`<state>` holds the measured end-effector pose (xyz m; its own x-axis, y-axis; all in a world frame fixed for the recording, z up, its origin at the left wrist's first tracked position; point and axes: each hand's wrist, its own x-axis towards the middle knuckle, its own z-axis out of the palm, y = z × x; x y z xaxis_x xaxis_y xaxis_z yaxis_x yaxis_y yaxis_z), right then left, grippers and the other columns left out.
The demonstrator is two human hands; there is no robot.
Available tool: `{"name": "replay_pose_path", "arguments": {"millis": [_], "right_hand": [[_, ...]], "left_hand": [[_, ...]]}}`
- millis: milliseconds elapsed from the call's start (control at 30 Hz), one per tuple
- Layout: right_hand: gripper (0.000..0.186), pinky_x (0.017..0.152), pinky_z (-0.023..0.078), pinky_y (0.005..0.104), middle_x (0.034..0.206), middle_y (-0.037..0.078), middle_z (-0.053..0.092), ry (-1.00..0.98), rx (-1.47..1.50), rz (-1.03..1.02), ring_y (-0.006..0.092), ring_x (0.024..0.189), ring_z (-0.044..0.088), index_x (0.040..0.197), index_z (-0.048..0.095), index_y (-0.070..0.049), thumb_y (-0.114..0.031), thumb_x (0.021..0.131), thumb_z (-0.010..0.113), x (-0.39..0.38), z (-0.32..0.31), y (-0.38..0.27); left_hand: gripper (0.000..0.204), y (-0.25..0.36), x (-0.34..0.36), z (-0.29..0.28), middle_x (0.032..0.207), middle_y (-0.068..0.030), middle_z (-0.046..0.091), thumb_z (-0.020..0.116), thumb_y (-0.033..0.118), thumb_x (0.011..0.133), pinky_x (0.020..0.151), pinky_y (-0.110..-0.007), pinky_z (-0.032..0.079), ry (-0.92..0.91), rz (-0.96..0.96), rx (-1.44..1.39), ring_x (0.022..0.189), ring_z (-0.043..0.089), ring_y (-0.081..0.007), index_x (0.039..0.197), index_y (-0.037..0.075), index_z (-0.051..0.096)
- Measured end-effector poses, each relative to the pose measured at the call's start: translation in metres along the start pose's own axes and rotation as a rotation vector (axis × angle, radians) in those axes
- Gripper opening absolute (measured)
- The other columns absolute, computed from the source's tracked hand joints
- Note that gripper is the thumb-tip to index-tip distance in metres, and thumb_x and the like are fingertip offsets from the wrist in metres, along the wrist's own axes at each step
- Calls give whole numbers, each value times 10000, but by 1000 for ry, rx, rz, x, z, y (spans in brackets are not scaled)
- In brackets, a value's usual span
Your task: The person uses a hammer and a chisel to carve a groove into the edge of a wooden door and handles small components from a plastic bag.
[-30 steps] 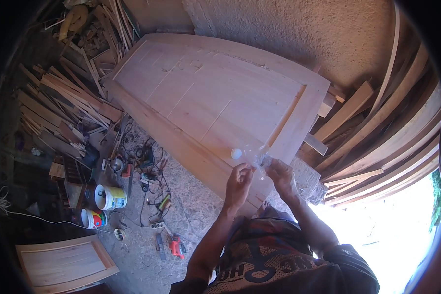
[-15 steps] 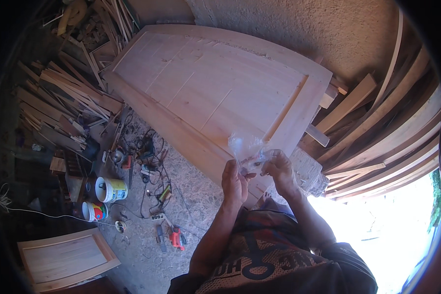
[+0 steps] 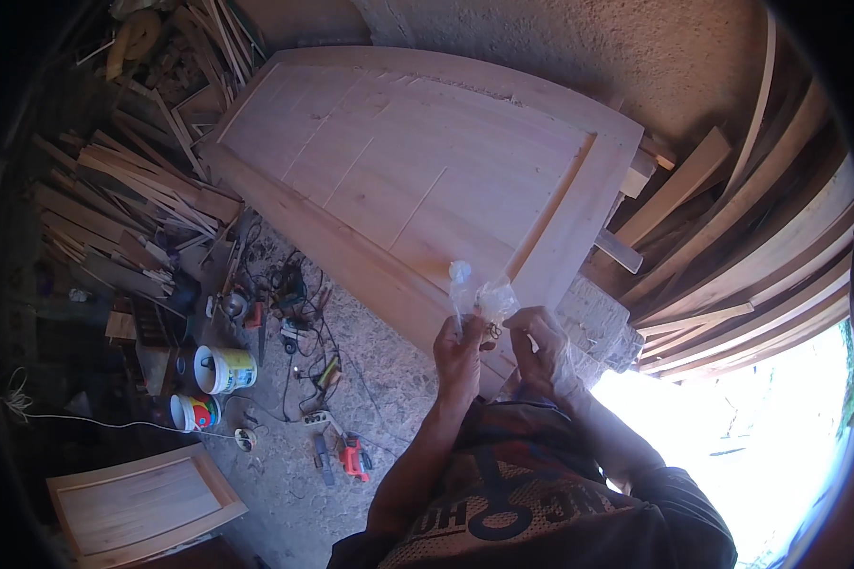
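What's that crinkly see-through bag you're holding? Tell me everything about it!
The plastic bag is small, clear and crumpled, with a twisted top sticking up. Something small and dark sits low inside; what it is can't be told. Both hands hold it up in front of the big wooden door: the left hand grips below, the right hand pinches its side.

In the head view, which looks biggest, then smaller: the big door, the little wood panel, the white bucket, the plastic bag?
1. Door, by far.
2. Wood panel.
3. White bucket and plastic bag look about alike; the bag, held in both hands, is nearer the camera, so I won't rank them.
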<state>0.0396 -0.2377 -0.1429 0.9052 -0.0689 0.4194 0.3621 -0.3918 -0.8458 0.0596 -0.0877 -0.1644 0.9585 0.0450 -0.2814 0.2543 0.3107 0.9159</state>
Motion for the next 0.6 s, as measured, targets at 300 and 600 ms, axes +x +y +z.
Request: {"name": "replay_pose_path", "arguments": {"millis": [300, 600], "right_hand": [[196, 768, 584, 330, 927, 104, 707, -67, 678, 547, 174, 868, 706, 1057, 627, 34, -79, 924, 715, -21, 40, 22], [100, 700, 567, 291, 937, 70, 698, -216, 744, 643, 139, 810, 679, 987, 670, -11, -103, 954, 644, -38, 27, 38]], "left_hand": [[181, -11, -6, -5, 972, -41, 634, 596, 176, 1026, 694, -242, 483, -23, 72, -6, 860, 592, -93, 1066, 1, 610], [234, -10, -28, -59, 1064, -103, 613, 564, 42, 881, 743, -311, 508, 210, 196, 91, 911, 598, -164, 1107, -7, 596]]}}
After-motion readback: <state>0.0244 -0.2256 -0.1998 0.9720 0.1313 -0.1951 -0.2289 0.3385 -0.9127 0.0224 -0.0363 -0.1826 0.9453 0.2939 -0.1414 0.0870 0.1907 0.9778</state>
